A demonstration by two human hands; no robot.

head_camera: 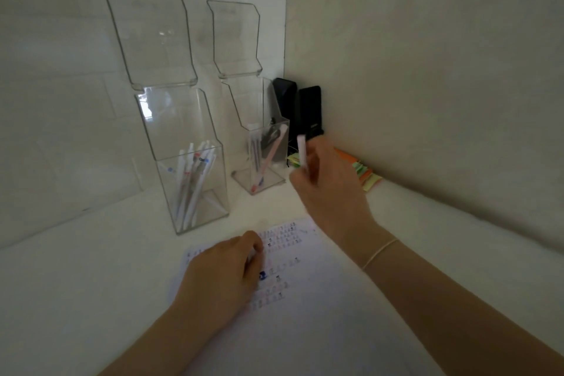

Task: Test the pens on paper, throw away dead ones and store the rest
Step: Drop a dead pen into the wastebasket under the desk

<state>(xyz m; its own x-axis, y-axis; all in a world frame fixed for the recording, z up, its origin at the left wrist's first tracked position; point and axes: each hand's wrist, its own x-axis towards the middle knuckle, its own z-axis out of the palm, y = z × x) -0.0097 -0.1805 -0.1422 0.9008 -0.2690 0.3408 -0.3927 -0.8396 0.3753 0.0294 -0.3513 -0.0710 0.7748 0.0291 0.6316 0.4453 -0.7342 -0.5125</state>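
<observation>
While the left hand (pixel 224 272) rests curled on the marked test paper (pixel 293 272) at the desk's (pixel 91 284) near edge, right hand (pixel 328 189) fingers pinch a pale pink pen (pixel 302 149) upright above the far corner. Two clear acrylic holders: larger holder (pixel 190 180), white pens (pixel 192 183); smaller holder (pixel 262 159), few pens.

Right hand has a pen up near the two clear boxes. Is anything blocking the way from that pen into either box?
Nothing visible blocks it. The right hand holds the pen in the air just right of the smaller clear box, whose lid stands open. The larger clear box, farther left, is open too.
</observation>
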